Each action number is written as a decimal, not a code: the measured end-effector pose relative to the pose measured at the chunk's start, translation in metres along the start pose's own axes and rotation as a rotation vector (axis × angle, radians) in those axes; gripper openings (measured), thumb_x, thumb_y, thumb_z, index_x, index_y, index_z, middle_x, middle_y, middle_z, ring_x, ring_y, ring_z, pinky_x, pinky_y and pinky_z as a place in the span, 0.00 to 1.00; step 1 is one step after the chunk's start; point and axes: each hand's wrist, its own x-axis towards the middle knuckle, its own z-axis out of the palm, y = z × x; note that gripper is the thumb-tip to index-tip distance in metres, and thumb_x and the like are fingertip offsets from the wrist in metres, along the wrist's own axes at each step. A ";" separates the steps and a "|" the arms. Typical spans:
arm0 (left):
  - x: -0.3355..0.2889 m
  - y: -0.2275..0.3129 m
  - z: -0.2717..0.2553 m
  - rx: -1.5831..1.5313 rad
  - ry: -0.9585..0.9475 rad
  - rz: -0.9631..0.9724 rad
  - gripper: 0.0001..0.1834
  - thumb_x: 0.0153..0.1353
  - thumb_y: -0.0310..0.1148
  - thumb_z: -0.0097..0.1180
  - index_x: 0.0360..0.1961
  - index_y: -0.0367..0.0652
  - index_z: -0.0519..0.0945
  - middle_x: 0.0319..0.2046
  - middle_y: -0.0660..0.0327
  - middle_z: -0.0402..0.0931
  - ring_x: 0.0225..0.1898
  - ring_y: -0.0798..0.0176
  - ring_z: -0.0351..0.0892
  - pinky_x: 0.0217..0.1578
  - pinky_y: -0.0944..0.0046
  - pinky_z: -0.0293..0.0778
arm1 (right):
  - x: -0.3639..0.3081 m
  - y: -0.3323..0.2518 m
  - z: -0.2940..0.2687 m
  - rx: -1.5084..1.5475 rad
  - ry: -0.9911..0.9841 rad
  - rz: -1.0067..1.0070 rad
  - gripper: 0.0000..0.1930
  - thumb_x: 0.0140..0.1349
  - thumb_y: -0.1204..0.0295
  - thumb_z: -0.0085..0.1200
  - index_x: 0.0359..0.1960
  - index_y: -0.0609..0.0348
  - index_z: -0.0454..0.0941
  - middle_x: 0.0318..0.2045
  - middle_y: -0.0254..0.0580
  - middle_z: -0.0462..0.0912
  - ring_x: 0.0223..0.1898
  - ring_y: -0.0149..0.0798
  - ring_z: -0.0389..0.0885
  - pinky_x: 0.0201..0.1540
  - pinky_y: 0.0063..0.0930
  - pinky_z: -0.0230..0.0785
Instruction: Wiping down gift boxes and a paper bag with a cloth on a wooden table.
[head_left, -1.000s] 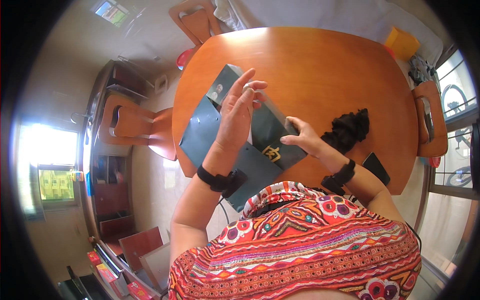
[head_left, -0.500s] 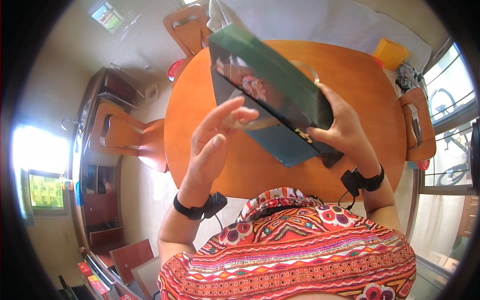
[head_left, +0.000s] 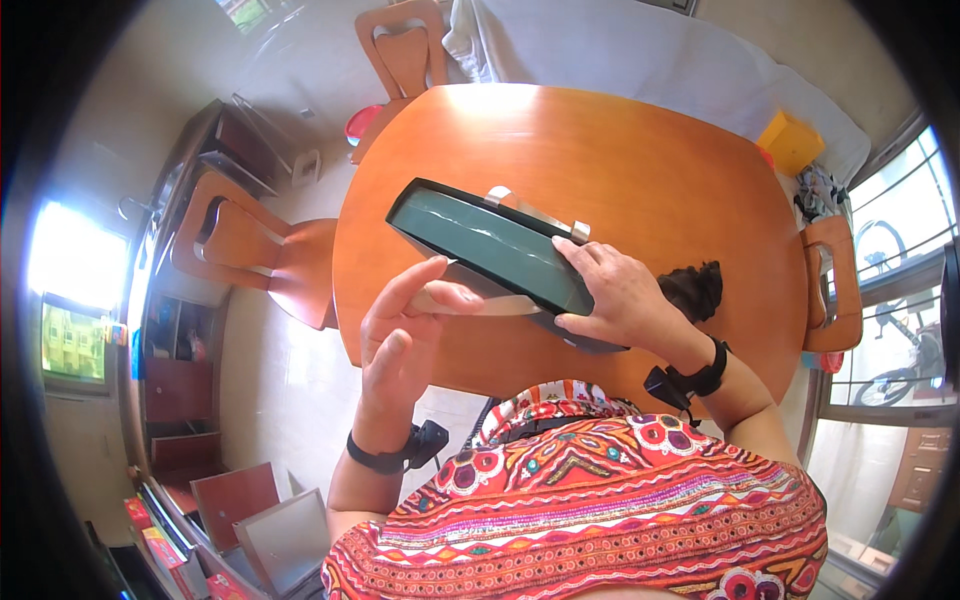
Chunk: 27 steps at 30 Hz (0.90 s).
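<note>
My right hand (head_left: 618, 297) grips a flat dark green bag (head_left: 489, 248) by its lower right end and holds it up over the round orange wooden table (head_left: 640, 170), edge toward me. Silver strips stick out from the bag's far side. My left hand (head_left: 404, 335) is raised beside the bag's underside, thumb touching it and fingers spread, holding nothing. A black fluffy thing (head_left: 694, 288) lies on the table just beyond my right wrist.
Wooden chairs stand at the table's left (head_left: 262, 252), far side (head_left: 402, 45) and right (head_left: 830, 290). A yellow box (head_left: 789, 143) sits on a white-covered surface (head_left: 640, 60) behind the table. Shelves (head_left: 175, 330) and boxes line the left wall.
The bag was flat on the table a second ago; my right hand has lifted it and turned it edge-on. My left hand has come off its face and dropped beneath it.
</note>
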 end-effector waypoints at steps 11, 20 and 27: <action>-0.008 0.013 0.006 -0.048 -0.017 -0.002 0.40 0.63 0.50 0.55 0.64 0.27 0.64 0.41 0.47 0.79 0.49 0.55 0.78 0.58 0.55 0.67 | -0.017 -0.010 0.001 0.198 0.023 -0.055 0.31 0.59 0.59 0.59 0.61 0.63 0.68 0.53 0.59 0.75 0.54 0.56 0.76 0.56 0.42 0.70; -0.004 0.002 0.013 -0.082 0.012 -0.058 0.38 0.63 0.49 0.55 0.64 0.28 0.65 0.40 0.50 0.78 0.44 0.58 0.78 0.49 0.60 0.73 | 0.022 0.062 -0.003 0.702 -0.045 0.256 0.33 0.65 0.61 0.58 0.68 0.60 0.59 0.48 0.53 0.80 0.53 0.45 0.77 0.56 0.34 0.68; 0.000 -0.038 0.012 -0.196 0.158 -0.400 0.33 0.66 0.43 0.54 0.67 0.39 0.63 0.57 0.47 0.72 0.55 0.59 0.76 0.54 0.60 0.72 | 0.029 0.010 -0.019 1.343 -0.151 -0.188 0.37 0.63 0.63 0.60 0.70 0.60 0.56 0.53 0.46 0.77 0.57 0.36 0.72 0.61 0.32 0.62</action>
